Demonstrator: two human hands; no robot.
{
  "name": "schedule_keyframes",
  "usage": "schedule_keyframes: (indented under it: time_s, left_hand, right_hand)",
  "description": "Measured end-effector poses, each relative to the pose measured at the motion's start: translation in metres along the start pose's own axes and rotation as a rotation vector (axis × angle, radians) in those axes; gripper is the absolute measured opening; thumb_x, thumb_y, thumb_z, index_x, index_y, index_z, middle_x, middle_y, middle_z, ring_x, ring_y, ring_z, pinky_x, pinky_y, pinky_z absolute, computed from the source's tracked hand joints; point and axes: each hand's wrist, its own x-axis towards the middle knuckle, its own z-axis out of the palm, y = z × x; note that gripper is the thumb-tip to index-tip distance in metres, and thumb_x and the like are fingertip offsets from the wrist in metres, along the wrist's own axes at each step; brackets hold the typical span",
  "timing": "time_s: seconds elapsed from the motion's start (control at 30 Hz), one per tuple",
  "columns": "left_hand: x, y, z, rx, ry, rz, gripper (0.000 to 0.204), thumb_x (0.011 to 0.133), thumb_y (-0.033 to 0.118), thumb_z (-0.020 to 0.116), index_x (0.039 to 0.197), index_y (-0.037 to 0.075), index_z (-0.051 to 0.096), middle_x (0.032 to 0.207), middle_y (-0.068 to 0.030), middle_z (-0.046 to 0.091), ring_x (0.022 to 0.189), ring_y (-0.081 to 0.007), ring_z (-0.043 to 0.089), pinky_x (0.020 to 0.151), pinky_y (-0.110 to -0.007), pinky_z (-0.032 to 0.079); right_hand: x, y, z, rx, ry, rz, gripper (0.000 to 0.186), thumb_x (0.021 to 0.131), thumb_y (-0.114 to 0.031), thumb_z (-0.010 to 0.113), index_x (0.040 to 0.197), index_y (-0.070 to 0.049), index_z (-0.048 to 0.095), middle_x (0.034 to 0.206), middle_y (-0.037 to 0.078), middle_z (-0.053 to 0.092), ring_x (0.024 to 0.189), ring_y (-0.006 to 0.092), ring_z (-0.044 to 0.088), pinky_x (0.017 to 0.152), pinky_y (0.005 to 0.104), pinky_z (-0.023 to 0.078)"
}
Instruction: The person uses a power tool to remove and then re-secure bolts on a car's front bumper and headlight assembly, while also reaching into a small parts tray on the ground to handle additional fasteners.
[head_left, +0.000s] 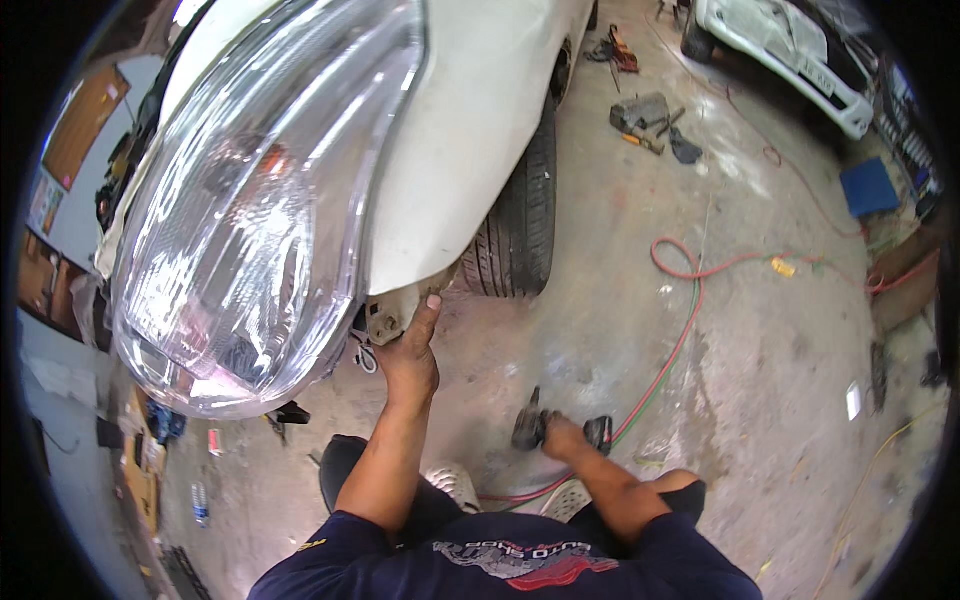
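My left hand [408, 358] grips a dirty metal bracket [385, 318] at the lower front corner of the white fender [460, 130]. The thumb points up along it, and the other fingers are mostly hidden behind. Right above is the large clear headlight [250, 210], its lens shiny and an orange part inside. Low over the floor, my right hand [565, 438] is closed round the handle of a black cordless drill [527, 430], apart from the car. Its nose points away from me, and its battery [598, 432] shows on the right of my hand. A thin pale cable [365, 355] hangs beside the bracket.
The front tyre [525, 220] stands behind the fender. A red and green hose [680, 350] loops over the concrete floor on the right. Tools [645, 120] lie farther off, near another white vehicle [790, 50]. A plastic bottle [200, 505] is at the lower left.
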Motion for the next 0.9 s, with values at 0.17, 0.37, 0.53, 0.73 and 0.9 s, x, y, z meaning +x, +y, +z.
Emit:
schedule_keyframes:
  time_s: [0.17,0.37,0.53,0.73,0.9]
  left_hand:
    - [-0.008,0.033,0.005,0.054,0.031,-0.046,0.054,0.084,0.007,0.086,0.131,-0.004,0.06,0.129,-0.0117,0.065,0.116,-0.0219,0.063,0.102,-0.033,0.049]
    - [-0.01,0.045,-0.003,0.276,-0.115,-0.143,0.059,0.091,0.025,0.084,0.138,-0.001,0.06,0.137,-0.0131,0.065,0.124,-0.0222,0.06,0.109,-0.035,0.045]
    - [-0.005,0.061,-0.008,0.246,-0.104,-0.207,0.055,0.085,0.019,0.089,0.129,-0.003,0.063,0.128,-0.0105,0.067,0.119,-0.0206,0.062,0.102,-0.034,0.048]
    - [-0.004,0.07,0.003,0.213,-0.237,-0.195,0.055,0.085,0.024,0.089,0.128,-0.001,0.065,0.123,-0.0093,0.066,0.113,-0.0208,0.06,0.1,-0.034,0.047]
    - [0.001,0.064,-0.014,0.382,-0.205,-0.174,0.055,0.084,0.026,0.089,0.127,-0.001,0.066,0.123,-0.0099,0.067,0.113,-0.0205,0.06,0.098,-0.034,0.047]
  right_hand:
    - [-0.008,0.024,0.038,-0.211,-0.112,-0.111,0.053,0.079,-0.015,0.067,0.13,-0.002,0.056,0.128,0.024,0.061,0.118,0.0405,0.064,0.095,0.0521,0.055]
    - [0.056,0.065,0.036,-0.389,-0.411,-0.415,0.036,0.084,-0.019,0.067,0.118,-0.006,0.07,0.128,0.017,0.067,0.12,0.0369,0.063,0.104,0.0481,0.05]
    - [0.156,0.023,-0.234,1.522,0.32,-0.253,0.053,0.108,-0.041,0.05,0.143,-0.001,0.054,0.142,0.019,0.06,0.133,0.0334,0.055,0.117,0.0477,0.04]
    - [0.16,-0.113,-0.546,1.798,1.023,-0.665,0.086,0.106,-0.061,0.036,0.165,-0.004,0.008,0.165,0.027,0.026,0.152,0.0414,0.032,0.126,0.0554,0.023]
    - [0.185,-0.237,-0.526,1.789,0.487,-0.909,0.093,0.104,-0.068,0.032,0.158,0.007,0.023,0.156,0.025,0.043,0.142,0.0406,0.047,0.121,0.0497,0.035]
